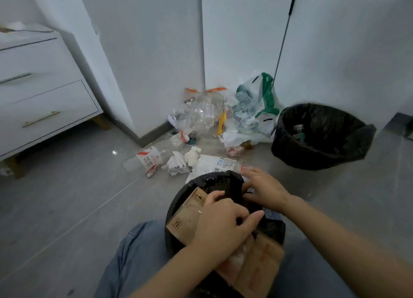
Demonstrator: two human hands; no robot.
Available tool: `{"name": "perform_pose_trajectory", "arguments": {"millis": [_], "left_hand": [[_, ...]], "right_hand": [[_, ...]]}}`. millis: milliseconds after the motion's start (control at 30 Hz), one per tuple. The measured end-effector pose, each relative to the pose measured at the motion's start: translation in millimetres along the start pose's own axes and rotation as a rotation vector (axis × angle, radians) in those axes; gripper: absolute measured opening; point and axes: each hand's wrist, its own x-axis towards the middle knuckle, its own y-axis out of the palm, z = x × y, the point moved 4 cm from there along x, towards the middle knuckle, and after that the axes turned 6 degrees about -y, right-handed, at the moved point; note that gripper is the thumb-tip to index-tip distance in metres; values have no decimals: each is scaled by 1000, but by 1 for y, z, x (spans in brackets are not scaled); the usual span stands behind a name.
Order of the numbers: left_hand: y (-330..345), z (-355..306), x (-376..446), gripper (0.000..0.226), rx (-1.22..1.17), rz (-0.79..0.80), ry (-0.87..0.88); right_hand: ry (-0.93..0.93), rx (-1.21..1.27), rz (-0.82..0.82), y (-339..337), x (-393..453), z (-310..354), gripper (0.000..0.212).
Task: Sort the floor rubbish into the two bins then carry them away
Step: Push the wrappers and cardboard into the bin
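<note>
Both hands (223, 226) apparently pushing cardboard (187, 217) into near bin (214, 178).

Both forearms are seen bare to the edge of the view, with no sleeves reaching them. A thin, pale bracelet (285, 201) is worn at the wrist of the right hand (264, 189). No ring or watch is worn on the left hand (221, 228). The legs are covered by faded blue denim jeans (131, 255), creased over the knee
</note>
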Motion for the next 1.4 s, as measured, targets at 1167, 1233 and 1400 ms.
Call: {"name": "perform_pose_trajectory", "arguments": {"millis": [1167,1233,1400], "left_hand": [[-47,97,60,93,435,39,-422],[-61,121,58,91,407,27,-403],[-82,165,50,96,353,25,-426]], "right_hand": [[917,1176,-1137,49,-8,79,37],[897,1199,-1029,54,8,89,39],[819,1364,-856,65,35,118,36]]}}
